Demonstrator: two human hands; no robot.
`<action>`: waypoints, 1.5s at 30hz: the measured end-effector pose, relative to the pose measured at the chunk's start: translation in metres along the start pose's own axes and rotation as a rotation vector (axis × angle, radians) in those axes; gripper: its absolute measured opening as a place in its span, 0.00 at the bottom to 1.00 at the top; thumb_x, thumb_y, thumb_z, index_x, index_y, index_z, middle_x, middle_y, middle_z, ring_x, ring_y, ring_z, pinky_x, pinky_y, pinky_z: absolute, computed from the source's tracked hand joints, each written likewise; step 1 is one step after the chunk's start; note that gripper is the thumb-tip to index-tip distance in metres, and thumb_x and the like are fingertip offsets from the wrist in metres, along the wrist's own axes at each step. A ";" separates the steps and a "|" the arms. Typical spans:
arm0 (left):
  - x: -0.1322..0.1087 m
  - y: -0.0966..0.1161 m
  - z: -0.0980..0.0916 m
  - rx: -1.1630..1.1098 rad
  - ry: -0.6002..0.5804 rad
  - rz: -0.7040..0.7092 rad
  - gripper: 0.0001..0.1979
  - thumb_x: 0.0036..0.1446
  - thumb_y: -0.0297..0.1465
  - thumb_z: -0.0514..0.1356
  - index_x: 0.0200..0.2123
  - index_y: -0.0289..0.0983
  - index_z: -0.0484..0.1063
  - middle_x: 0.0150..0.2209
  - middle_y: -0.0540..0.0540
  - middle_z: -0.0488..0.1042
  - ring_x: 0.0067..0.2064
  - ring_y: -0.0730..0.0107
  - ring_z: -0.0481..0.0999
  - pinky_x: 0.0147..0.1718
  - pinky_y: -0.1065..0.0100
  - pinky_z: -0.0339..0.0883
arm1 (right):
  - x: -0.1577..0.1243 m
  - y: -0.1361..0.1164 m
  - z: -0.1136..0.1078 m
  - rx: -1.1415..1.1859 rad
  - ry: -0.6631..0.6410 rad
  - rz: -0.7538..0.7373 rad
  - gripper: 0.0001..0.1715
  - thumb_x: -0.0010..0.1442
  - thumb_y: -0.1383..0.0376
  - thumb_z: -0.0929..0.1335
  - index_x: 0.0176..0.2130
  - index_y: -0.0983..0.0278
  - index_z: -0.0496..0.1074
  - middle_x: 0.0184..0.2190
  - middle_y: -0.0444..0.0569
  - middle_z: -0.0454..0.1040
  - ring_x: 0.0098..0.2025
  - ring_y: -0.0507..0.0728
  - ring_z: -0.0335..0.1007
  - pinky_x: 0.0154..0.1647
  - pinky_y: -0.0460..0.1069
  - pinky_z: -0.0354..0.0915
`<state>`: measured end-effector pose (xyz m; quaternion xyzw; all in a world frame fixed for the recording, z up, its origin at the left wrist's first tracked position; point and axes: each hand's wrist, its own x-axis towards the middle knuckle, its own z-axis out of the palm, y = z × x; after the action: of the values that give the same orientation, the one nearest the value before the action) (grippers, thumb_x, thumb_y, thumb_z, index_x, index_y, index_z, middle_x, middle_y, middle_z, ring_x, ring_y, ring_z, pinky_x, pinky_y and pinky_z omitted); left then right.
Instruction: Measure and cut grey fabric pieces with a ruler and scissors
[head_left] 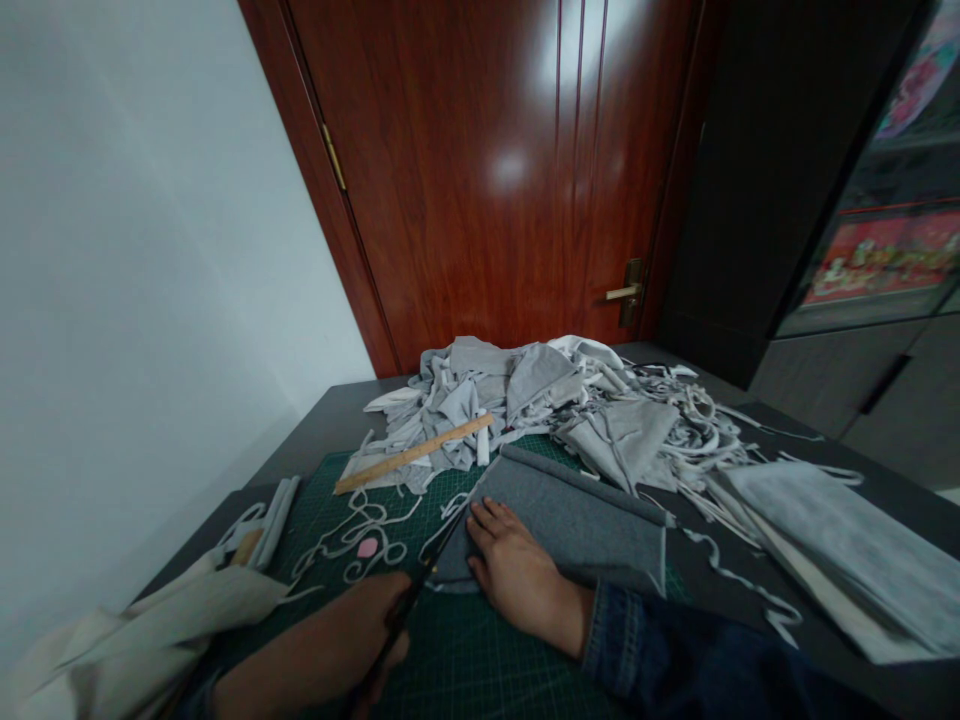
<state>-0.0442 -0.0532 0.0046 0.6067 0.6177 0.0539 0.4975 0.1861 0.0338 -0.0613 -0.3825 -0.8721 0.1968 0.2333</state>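
My left hand is closed around a pair of dark scissors, whose blades point up and away along the left edge of a dark grey piece of cloth. The cloth lies on a green cutting mat, and its far edge is folded or rolled. My right hand rests flat on the cloth's left part, fingers stretched out. Thin pale strips lie in loops left of the blades, close to a small pink piece that looks like tailor's chalk.
A wooden ruler leans across a big heap of grey cloth scraps at the back. Folded grey cloth lies to the right. Beige cloth lies front left. Behind the table stand a brown door and a dark cabinet.
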 end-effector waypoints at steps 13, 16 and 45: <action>-0.006 0.025 -0.002 0.070 -0.003 -0.068 0.17 0.62 0.48 0.51 0.41 0.40 0.65 0.24 0.53 0.68 0.22 0.70 0.70 0.19 0.72 0.66 | -0.001 -0.001 0.000 0.003 -0.005 -0.011 0.33 0.66 0.65 0.66 0.67 0.73 0.68 0.71 0.59 0.61 0.75 0.67 0.52 0.77 0.61 0.48; -0.004 0.030 -0.001 0.043 0.003 -0.078 0.17 0.62 0.47 0.51 0.42 0.39 0.65 0.23 0.54 0.66 0.21 0.71 0.69 0.19 0.72 0.67 | -0.002 -0.002 0.001 0.012 -0.004 -0.009 0.33 0.66 0.65 0.66 0.67 0.73 0.68 0.72 0.59 0.61 0.75 0.67 0.52 0.77 0.61 0.48; 0.015 0.012 0.003 -0.095 0.013 -0.011 0.28 0.49 0.62 0.49 0.36 0.42 0.62 0.19 0.54 0.66 0.20 0.67 0.70 0.19 0.66 0.66 | -0.003 -0.001 0.003 -0.001 -0.003 -0.019 0.32 0.66 0.65 0.66 0.67 0.72 0.69 0.72 0.59 0.61 0.75 0.66 0.52 0.77 0.60 0.48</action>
<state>-0.0302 -0.0398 0.0022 0.5786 0.6211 0.0845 0.5218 0.1852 0.0305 -0.0641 -0.3741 -0.8761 0.1948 0.2337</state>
